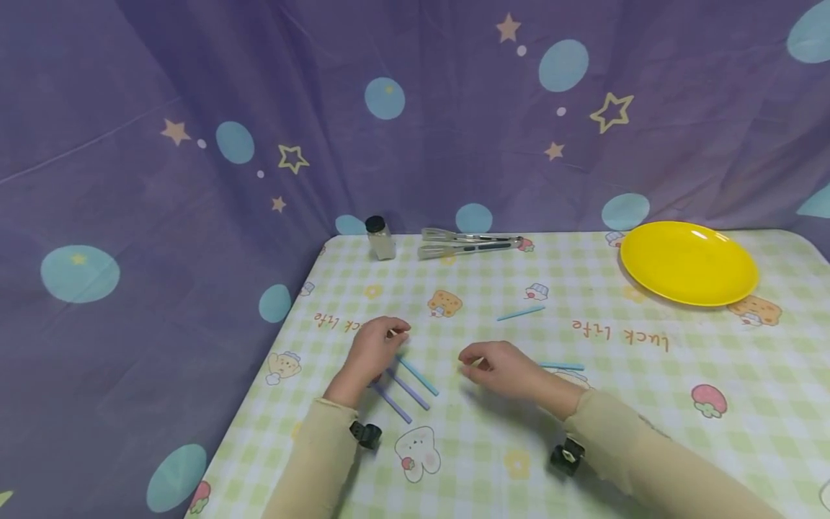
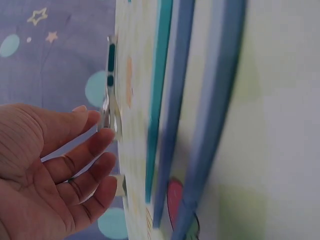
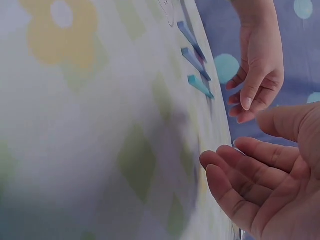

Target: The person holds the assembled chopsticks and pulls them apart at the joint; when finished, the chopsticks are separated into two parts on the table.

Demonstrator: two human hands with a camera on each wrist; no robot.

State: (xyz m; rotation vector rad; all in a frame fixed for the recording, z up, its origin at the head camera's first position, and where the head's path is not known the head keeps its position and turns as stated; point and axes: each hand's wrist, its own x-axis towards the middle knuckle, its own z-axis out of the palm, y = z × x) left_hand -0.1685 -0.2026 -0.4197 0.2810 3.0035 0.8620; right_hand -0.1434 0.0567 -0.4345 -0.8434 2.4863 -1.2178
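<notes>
My left hand [image 1: 377, 347] hovers over the far ends of three thin straight sticks and holds nothing; its fingers are loosely bent in the left wrist view. Of these sticks, one is teal [image 1: 418, 376] and the others are a middle purple one [image 1: 410, 389] and a near purple one [image 1: 392, 404], lying side by side at a slant. My right hand [image 1: 499, 367] is held above the cloth to their right, palm inward, fingers relaxed and nothing in them. A light blue stick [image 1: 563, 366] shows partly from behind the right wrist. Another blue stick [image 1: 521, 313] lies farther back.
Along the back edge stand a black-capped clear jar [image 1: 381, 239] and metal tongs [image 1: 467, 244] lying flat. A yellow plate [image 1: 687, 263] sits at the back right. A green checked cloth [image 1: 480, 461] covers the table, with a purple curtain [image 1: 441, 130] behind.
</notes>
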